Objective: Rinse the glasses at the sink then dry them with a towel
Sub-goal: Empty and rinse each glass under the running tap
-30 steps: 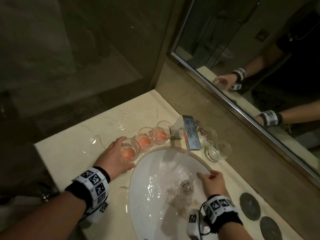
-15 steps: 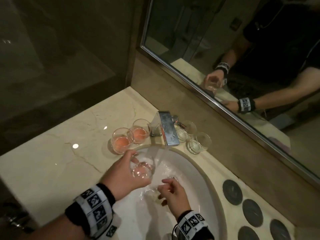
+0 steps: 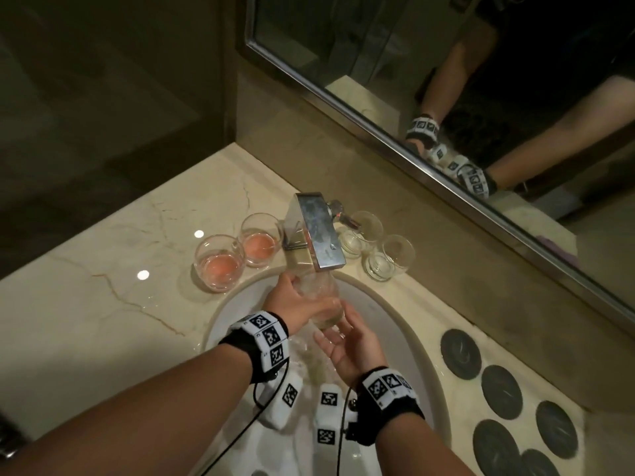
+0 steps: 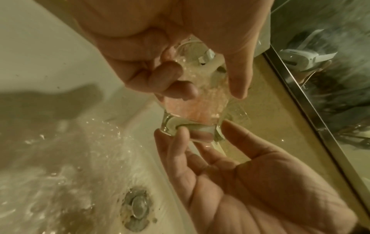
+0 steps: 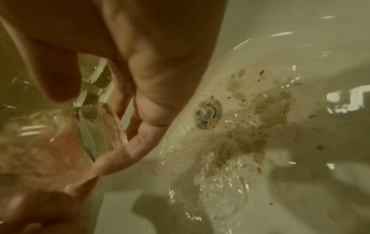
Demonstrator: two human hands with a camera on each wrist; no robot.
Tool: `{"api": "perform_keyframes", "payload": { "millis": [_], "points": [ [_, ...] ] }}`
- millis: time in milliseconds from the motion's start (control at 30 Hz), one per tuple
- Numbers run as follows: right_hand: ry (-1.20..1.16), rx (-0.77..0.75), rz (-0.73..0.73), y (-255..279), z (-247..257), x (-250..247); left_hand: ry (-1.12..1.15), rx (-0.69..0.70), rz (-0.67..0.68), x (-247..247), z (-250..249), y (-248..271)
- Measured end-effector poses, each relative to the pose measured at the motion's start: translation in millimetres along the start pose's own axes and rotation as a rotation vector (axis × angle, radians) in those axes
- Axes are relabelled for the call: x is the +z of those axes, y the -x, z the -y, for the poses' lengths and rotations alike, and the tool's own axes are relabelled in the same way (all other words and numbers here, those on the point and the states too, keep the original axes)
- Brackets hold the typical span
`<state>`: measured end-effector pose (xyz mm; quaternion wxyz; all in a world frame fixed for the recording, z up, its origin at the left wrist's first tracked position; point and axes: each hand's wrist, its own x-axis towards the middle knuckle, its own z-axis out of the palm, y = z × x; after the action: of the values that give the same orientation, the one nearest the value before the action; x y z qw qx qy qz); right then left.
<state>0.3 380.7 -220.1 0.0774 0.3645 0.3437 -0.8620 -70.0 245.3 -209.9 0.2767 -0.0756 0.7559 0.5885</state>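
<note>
Head view looks down from above; both wrist views, close in, share the sink (image 3: 395, 304) basin.

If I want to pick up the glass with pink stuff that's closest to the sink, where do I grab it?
Grab the nearest pink glass round its curved side wall, low and near the thick base, coming from the open counter side on the left. It stands upright with liquid in it, and a second pink glass sits right against its far right side, so fingers would probably bump there. Keep it level.

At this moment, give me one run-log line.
step: rinsing | left hand: grips glass under faucet | right hand: fingertips at glass base | pending: two pink-residue glasses | towel: unseen
</note>
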Motion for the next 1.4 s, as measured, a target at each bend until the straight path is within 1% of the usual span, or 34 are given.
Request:
{"api": "perform_keyframes", "payload": {
  "millis": [100, 200, 267, 433, 500, 600, 667, 733, 800, 833, 933, 1000, 1067, 1167, 1267, 1333, 1400],
  "points": [
    [-0.019, 0.004, 0.043, -3.8, -6.5, -1.8, 0.017, -0.006, 0.032, 2.7, 3.3, 1.8],
    [-0.093, 0.011, 0.081, -6.4, -12.4, -0.9, 0.066, -0.01, 0.056, 8.5, 5.0, 1.0],
    [-0.126, 0.014, 0.082, -9.5, -12.9, 1.0, 0.098, -0.025, 0.081, 8.9, 5.9, -2.2],
    [-0.051, 0.066, 0.077, -19.6, -10.6, -4.2, 0.156, 0.029, 0.252, -2.1, 4.8, -7.9],
    [0.002, 0.102, 0.092, -21.4, -9.5, -3.1, 0.158, 0.008, 0.285, -2.8, 4.8, -9.7],
    [-0.019, 0.128, 0.098, -21.4, -7.8, 1.8, 0.208, -0.006, 0.238, 0.7, 8.9, -13.7],
    [-0.034, 0.11, 0.091, -20.9, -6.5, 4.4, 0.254, -0.024, 0.22, 1.5, 10.0, -14.1],
    [-0.017, 0.086, 0.067, -22.1, -6.4, 3.2, 0.289, -0.038, 0.257, 0.2, 7.9, -12.0],
    [0.037, 0.081, 0.04, -21.5, -5.9, 3.5, 0.281, -0.03, 0.301, -1.1, 6.7, -10.3],
    [0.058, 0.087, 0.029, -21.0, -5.5, 4.1, 0.273, -0.025, 0.302, -0.9, 8.0, -11.3],
    [0.013, 0.098, 0.034, -19.3, -4.2, 10.2, 0.307, -0.039, 0.241, 1.2, 11.8, -12.3],
    [-0.003, 0.069, 0.016, -21.6, -4.3, 11.8, 0.338, -0.065, 0.23, 3.4, 14.5, -14.2],
    [0.051, 0.047, -0.043, -25.0, -5.9, 9.4, 0.35, -0.076, 0.268, 3.2, 12.0, -12.4],
    [0.174, 0.064, -0.084, -26.1, -8.1, 4.5, 0.339, -0.073, 0.338, 3.0, 9.0, -10.0],
    [0.131, 0.077, -0.083, -24.4, -5.2, 6.5, 0.372, -0.081, 0.322, 6.1, 12.1, -10.9],
    [0.102, 0.051, -0.103, -25.1, -5.0, 5.3, 0.429, -0.122, 0.324, 7.2, 13.4, -11.2],
    [0.132, 0.035, -0.131, -26.0, -5.5, 2.2, 0.455, -0.121, 0.347, 7.4, 12.1, -11.0]
  ]
}}
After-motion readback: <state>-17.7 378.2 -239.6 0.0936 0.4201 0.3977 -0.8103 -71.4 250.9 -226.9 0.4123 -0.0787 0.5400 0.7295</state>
